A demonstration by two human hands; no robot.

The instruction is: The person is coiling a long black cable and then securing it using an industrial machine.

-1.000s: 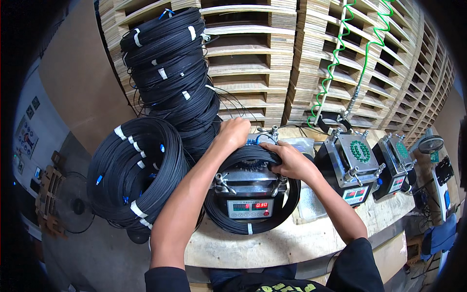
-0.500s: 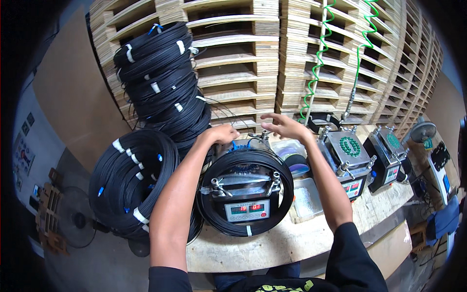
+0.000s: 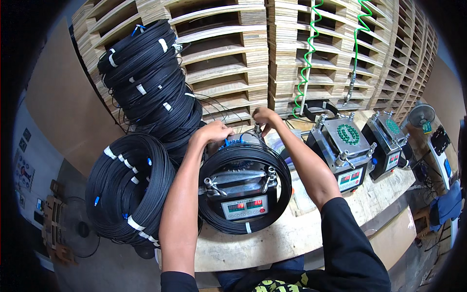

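A boxy metal machine (image 3: 243, 182) with a lit display panel (image 3: 245, 208) stands on the bench in front of me. A coil of black cable (image 3: 287, 194) hangs round its front, and several blue connectors (image 3: 233, 141) sit along the top plate. My left hand (image 3: 214, 132) is closed at the machine's back left corner; whatever its fingers grip is hidden. At the back right corner, my right hand (image 3: 265, 117) has its fingers round a metal clamp knob (image 3: 258, 129). Two front clamp knobs (image 3: 209, 182) show inside the coil.
Left of the machine stand a large black cable coil (image 3: 109, 194) and a tall stack of coils (image 3: 146, 92). Two similar machines (image 3: 348, 134) with green rings on top are to the right. Wooden pallets (image 3: 219, 63) rise behind, with green spiral hoses (image 3: 307, 63) hanging before them.
My right hand has moved from open above the back right corner down onto the clamp knob. The left hand stays at the back left corner. The whole view has shifted slightly.
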